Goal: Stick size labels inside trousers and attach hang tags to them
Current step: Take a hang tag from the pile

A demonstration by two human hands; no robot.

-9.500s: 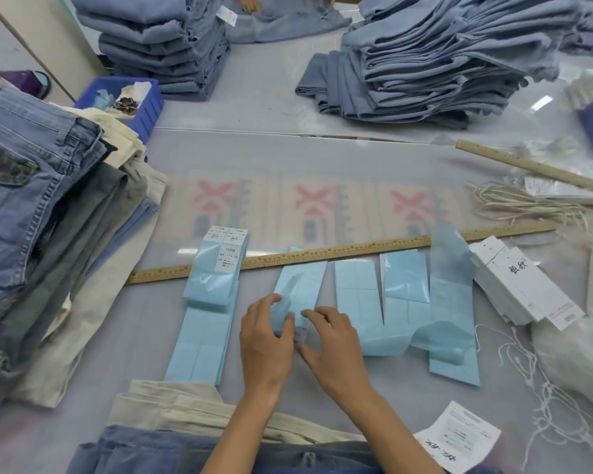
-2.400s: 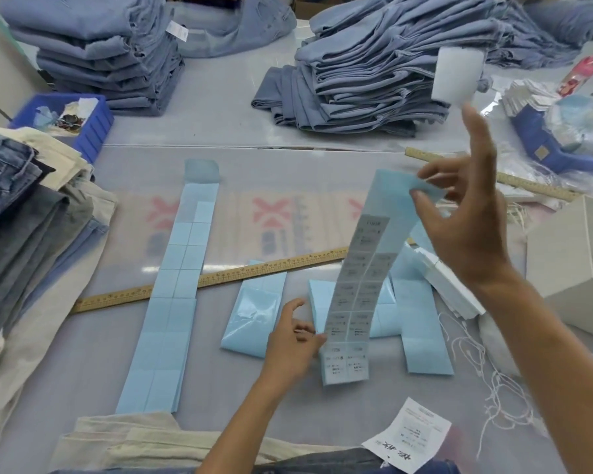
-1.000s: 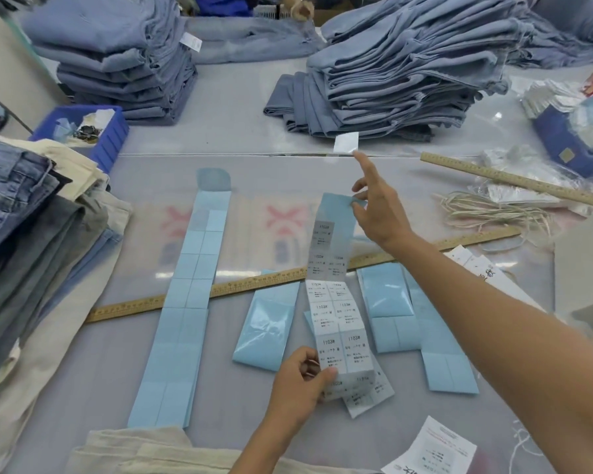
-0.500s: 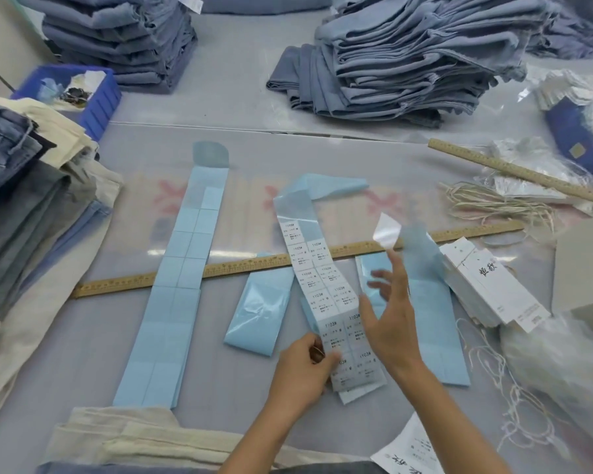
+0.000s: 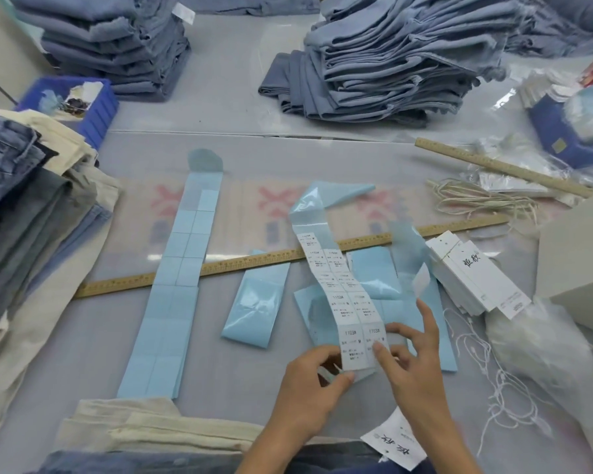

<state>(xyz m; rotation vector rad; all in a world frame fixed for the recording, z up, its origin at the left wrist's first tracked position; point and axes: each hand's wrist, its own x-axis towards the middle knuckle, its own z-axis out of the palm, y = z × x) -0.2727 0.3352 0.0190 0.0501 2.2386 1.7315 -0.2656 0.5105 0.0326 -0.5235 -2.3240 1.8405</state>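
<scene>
A strip of printed white size labels (image 5: 339, 285) on pale blue backing curls over the table. My left hand (image 5: 308, 381) pinches its near end. My right hand (image 5: 411, 364) has thumb and fingers closed on the strip's bottom-right label; a small peeled white label (image 5: 421, 283) stands up at one raised fingertip. A stack of white hang tags (image 5: 476, 278) lies to the right, with cream strings (image 5: 476, 200) behind it. Cream trousers (image 5: 151, 425) lie folded at the near edge over denim (image 5: 134, 463).
A long blue backing strip (image 5: 182, 285) and a folded one (image 5: 257, 302) lie left of the hands, across a wooden ruler (image 5: 124, 280). Jeans stacks stand left (image 5: 31, 200) and at the back (image 5: 391, 56). White box (image 5: 575, 268), plastic bag (image 5: 541, 354), loose tag (image 5: 397, 443), blue bin (image 5: 96, 107).
My right hand came down from high over the far table to the strip's near end, carrying a peeled label. The strip, held up before, now lies on the table.
</scene>
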